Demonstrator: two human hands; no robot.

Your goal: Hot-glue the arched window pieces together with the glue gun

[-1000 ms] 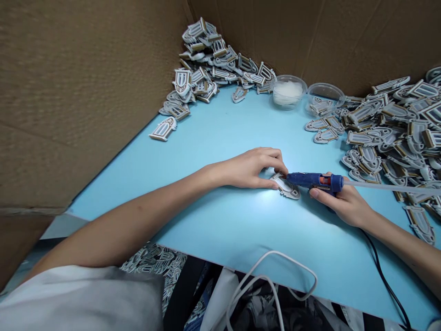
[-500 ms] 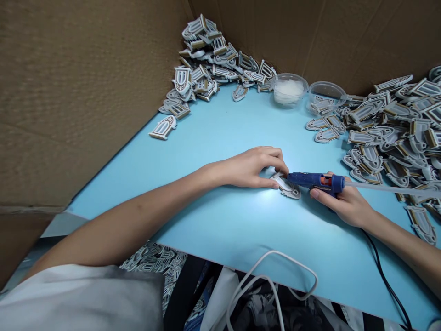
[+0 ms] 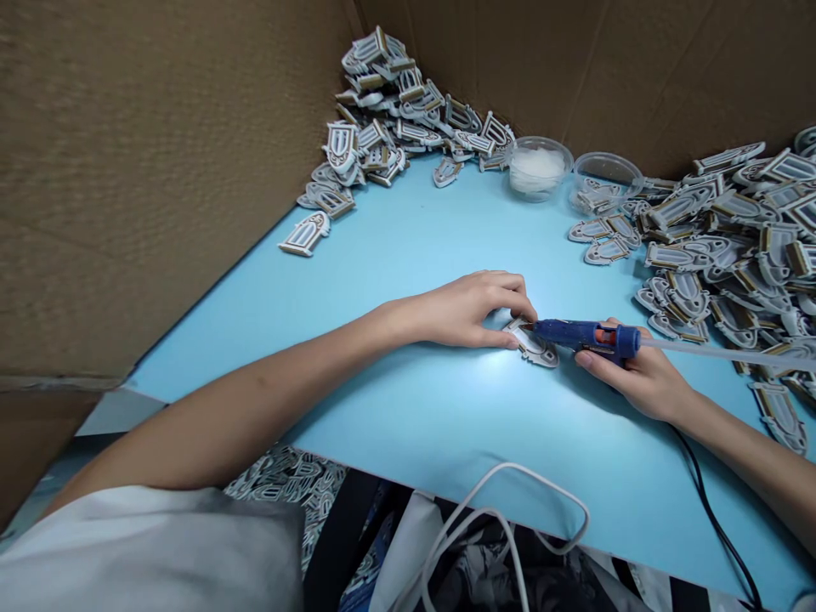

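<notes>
On the blue table [image 3: 408,408] lies a small white arch-shaped piece [image 3: 539,350] with a brown inner outline. My left hand [image 3: 475,310] grips its left end between thumb and fingers, keeping it flat on the surface. Wrapped round the handle of a blue glue gun [image 3: 577,334] is my right hand [image 3: 643,374]. The gun's nozzle points left and sits over the piece, close to my left fingertips; whether it touches cannot be made out. A long translucent glue stick [image 3: 714,348] sticks out of the gun's back.
Similar pieces form a pile [image 3: 382,110] at the back left and a larger pile [image 3: 720,238] at the right. Two clear round tubs [image 3: 539,170] stand at the back. Cardboard walls [image 3: 191,153] enclose the table. A white cable [image 3: 503,472] loops over the front edge; a black cord [image 3: 707,510] trails right.
Almost nothing differs. The view has shifted very slightly; both hands, the glue gun and the piece keep their places relative to each other.
</notes>
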